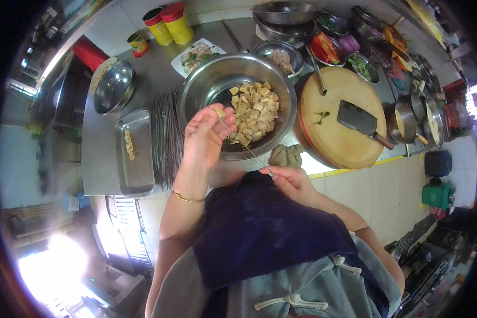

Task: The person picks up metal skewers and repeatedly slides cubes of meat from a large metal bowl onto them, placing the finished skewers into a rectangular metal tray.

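My left hand (209, 127) is above the left side of a large steel basin (288, 85), a pale yellowish food cube (219, 113) pinched in its fingers. A thin metal skewer (256, 157) slants from that cube down to my right hand (288, 179), which grips its near end in front of the basin. Many similar cut cubes (258, 107) are heaped in the basin. Left of it lies a bundle of thin dark skewers (169, 139), and beyond that a rectangular steel tray (118, 159) holds one short row of threaded cubes (129, 146).
Right of the basin, a cleaver (357, 117) lies on a round chopping block (322, 139). A crumpled cloth (286, 155) is between them near the counter's edge. An empty steel bowl (115, 87) stands at left. A white plate of food (198, 55) and stacked steel bowls (284, 24) stand behind.
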A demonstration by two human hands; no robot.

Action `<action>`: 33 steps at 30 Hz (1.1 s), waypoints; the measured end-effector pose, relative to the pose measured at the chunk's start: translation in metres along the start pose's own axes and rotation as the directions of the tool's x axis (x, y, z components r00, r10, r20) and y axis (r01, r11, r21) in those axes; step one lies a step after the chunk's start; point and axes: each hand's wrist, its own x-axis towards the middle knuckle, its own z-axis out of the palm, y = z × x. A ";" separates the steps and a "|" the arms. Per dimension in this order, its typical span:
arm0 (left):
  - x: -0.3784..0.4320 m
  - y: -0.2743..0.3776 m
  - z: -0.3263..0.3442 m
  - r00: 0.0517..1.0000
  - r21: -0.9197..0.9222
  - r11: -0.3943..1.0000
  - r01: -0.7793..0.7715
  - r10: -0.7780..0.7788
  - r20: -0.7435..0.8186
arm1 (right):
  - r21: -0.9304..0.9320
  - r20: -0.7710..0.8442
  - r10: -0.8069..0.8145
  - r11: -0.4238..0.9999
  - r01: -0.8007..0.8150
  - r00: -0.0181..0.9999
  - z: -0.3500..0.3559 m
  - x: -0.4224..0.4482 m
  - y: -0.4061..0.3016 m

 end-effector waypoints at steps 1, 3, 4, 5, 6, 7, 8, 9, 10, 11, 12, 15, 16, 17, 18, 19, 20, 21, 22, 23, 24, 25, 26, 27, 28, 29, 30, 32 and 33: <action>-0.003 -0.005 0.003 1.000 0.015 1.000 0.011 -0.011 0.029 | -0.007 -0.011 0.004 1.000 -0.004 1.000 0.001 0.000 0.001; -0.009 -0.015 0.008 0.998 0.031 0.999 0.028 -0.030 0.057 | -0.011 -0.026 0.013 1.000 -0.013 1.000 0.002 -0.001 0.001; -0.012 -0.021 0.010 0.994 0.029 0.997 0.066 -0.068 0.086 | -0.007 -0.035 0.041 0.999 -0.042 0.999 0.001 -0.001 0.001; -0.015 -0.027 0.011 0.988 0.029 0.994 0.104 -0.107 0.115 | -0.002 -0.043 0.070 0.998 -0.071 0.997 0.002 -0.002 0.001; -0.016 -0.032 0.012 0.983 0.018 0.992 0.122 -0.124 0.134 | 0.001 -0.047 0.072 0.997 -0.072 0.996 0.001 -0.002 0.001; -0.018 -0.034 0.015 0.982 0.021 0.992 0.128 -0.129 0.134 | 0.007 -0.046 0.044 0.999 -0.044 0.998 0.000 -0.002 0.001; -0.019 -0.035 0.017 0.983 0.002 0.990 0.140 -0.139 0.118 | 0.013 -0.046 0.016 1.000 -0.016 0.999 -0.001 -0.002 0.000; -0.020 -0.035 0.019 0.984 -0.015 0.988 0.152 -0.149 0.101 | 0.019 -0.051 0.018 1.000 -0.017 0.999 -0.003 -0.001 -0.004; -0.019 -0.036 0.016 0.983 -0.009 0.987 0.158 -0.157 0.100 | 0.175 0.007 0.104 0.979 -0.103 0.995 -0.005 0.001 -0.011; -0.017 -0.038 0.010 0.977 0.079 0.985 0.154 -0.164 0.138 | 0.323 0.077 0.177 0.927 -0.193 0.981 -0.009 0.004 -0.014; -0.016 -0.040 0.009 0.967 0.168 0.974 0.153 -0.183 0.177 | 0.335 0.064 0.181 0.923 -0.192 0.981 -0.011 0.005 -0.012; -0.006 -0.045 0.012 0.913 0.168 0.982 0.088 -0.147 0.379 | 0.332 0.052 0.141 0.931 -0.151 0.989 -0.025 0.006 -0.009; 0.002 -0.040 0.011 0.925 0.327 0.939 0.104 -0.212 0.316 | 0.297 -0.025 0.124 0.948 -0.111 0.992 -0.032 0.006 -0.008; 0.014 -0.043 -0.009 0.941 0.315 0.947 0.069 -0.167 0.296 | 0.258 -0.103 0.105 0.963 -0.076 0.989 -0.037 0.005 -0.005; 0.025 -0.041 -0.018 0.971 0.467 0.881 0.073 -0.170 0.170 | 0.208 -0.212 0.109 0.976 -0.064 0.971 -0.042 0.001 0.000; 0.037 -0.040 -0.025 0.988 0.604 0.792 0.089 -0.147 0.047 | 0.215 -0.216 0.112 0.974 -0.064 0.970 -0.050 -0.003 0.005; 0.051 -0.040 -0.031 0.987 0.608 0.788 0.095 -0.155 0.046 | 0.239 -0.283 0.156 0.967 -0.088 0.946 -0.059 -0.009 0.010; 0.065 -0.042 -0.035 0.978 0.731 0.667 0.144 -0.209 -0.002 | 0.264 -0.350 0.202 0.958 -0.111 0.915 -0.067 -0.015 0.015; 0.078 -0.045 -0.039 0.966 0.832 0.523 0.187 -0.254 -0.057 | 0.280 -0.405 0.263 0.947 -0.155 0.876 -0.070 -0.021 0.019; 0.089 -0.052 -0.042 0.963 0.835 0.516 0.191 -0.263 -0.058 | 0.289 -0.410 0.268 0.945 -0.155 0.872 -0.073 -0.027 0.024; 0.101 -0.061 -0.047 0.971 0.866 0.481 0.139 -0.238 -0.024 | 0.332 -0.431 0.305 0.929 -0.166 0.849 -0.076 -0.032 0.031; 0.112 -0.071 -0.055 0.977 0.892 0.444 0.087 -0.212 0.010 | 0.374 -0.446 0.341 0.911 -0.174 0.827 -0.077 -0.035 0.036; 0.123 -0.083 -0.063 0.986 0.904 0.427 -0.018 -0.140 0.085 | 0.383 -0.447 0.347 0.907 -0.174 0.824 -0.077 -0.036 0.038; 0.130 -0.089 -0.054 0.983 0.906 0.422 -0.013 -0.162 0.089 | 0.402 -0.434 0.362 0.897 -0.183 0.825 -0.080 -0.038 0.041; 0.137 -0.095 -0.046 0.978 0.972 0.219 -0.083 -0.171 0.122 | 0.421 -0.419 0.377 0.887 -0.191 0.826 -0.083 -0.039 0.044; 0.143 -0.101 -0.038 0.971 0.988 0.006 -0.156 -0.185 0.154 | 0.433 -0.428 0.387 0.881 -0.191 0.817 -0.085 -0.039 0.046; 0.150 -0.106 -0.032 0.973 0.971 -0.136 -0.196 -0.152 0.175 | 0.434 -0.420 0.377 0.882 -0.182 0.826 -0.088 -0.036 0.047; 0.155 -0.115 -0.024 0.967 0.943 -0.255 -0.215 -0.191 0.168 | 0.428 -0.406 0.350 0.889 -0.163 0.844 -0.095 -0.032 0.050; 0.157 -0.117 -0.021 0.964 0.902 -0.365 -0.229 -0.212 0.159 | 0.437 -0.409 0.355 0.885 -0.161 0.840 -0.099 -0.030 0.051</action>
